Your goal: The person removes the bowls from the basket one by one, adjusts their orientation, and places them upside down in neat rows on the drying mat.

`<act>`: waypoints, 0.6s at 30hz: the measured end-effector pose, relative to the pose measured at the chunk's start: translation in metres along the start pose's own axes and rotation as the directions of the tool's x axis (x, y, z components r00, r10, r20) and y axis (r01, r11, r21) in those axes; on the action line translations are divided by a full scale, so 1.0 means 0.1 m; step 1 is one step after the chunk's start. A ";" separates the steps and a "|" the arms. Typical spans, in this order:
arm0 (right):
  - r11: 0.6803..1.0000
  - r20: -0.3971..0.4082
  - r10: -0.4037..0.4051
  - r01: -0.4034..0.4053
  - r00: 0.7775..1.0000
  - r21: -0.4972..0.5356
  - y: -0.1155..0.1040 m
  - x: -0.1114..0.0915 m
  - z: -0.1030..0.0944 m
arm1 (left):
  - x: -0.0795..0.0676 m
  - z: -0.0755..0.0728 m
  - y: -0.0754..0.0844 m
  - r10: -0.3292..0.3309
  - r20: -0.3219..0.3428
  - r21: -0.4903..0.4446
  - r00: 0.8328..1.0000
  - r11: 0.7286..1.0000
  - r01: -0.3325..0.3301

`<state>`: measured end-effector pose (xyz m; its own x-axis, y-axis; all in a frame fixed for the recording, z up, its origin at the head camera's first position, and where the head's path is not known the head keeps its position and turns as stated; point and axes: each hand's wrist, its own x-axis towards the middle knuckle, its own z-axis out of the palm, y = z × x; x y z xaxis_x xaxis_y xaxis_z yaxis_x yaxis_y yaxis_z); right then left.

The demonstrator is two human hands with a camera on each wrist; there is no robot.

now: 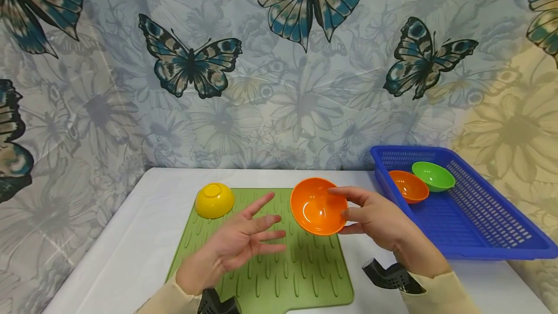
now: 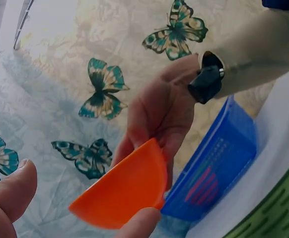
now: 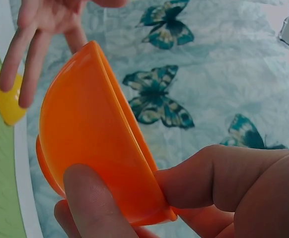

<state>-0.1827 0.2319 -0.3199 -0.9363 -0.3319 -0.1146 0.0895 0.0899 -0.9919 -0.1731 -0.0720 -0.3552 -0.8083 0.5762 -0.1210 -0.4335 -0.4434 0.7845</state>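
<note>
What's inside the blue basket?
Inside the blue basket are an orange bowl and a green bowl, close together. Whatever lies directly beneath them is covered and cannot be seen.

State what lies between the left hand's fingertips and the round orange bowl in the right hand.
In the head view, nothing but the green ridged mat below shows between the left hand and the orange bowl.

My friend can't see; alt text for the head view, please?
A right hand holds an orange bowl over a green mat, left hand spread nearby. Left sits an overturned yellow bowl; right, a blue basket with a second orange bowl and a green bowl.
</note>
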 end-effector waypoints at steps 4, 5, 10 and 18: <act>1.000 0.040 -0.013 0.013 0.999 0.000 -0.01 0.00 0.09 | 0.02 0.06 -0.04 -0.009 0.030 -0.054 1.000 0.998 0.011; 1.000 0.047 -0.015 0.015 0.999 -0.003 0.00 0.00 0.11 | 0.03 0.07 -0.05 -0.013 0.042 -0.068 0.999 0.998 0.015; 1.000 0.061 -0.027 0.028 0.998 -0.008 0.00 0.00 0.19 | 0.04 0.09 -0.08 -0.014 0.071 -0.113 0.997 0.993 0.022; 1.000 0.068 -0.011 0.012 0.998 -0.008 -0.02 -0.02 0.26 | 0.04 0.07 -0.07 0.009 0.051 -0.106 0.999 0.994 -0.003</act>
<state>-0.1726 0.2079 -0.3188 -0.9118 -0.3963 -0.1071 0.0761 0.0932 -0.9927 -0.1700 -0.0616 -0.3568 -0.7906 0.6068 -0.0825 -0.4707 -0.5159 0.7158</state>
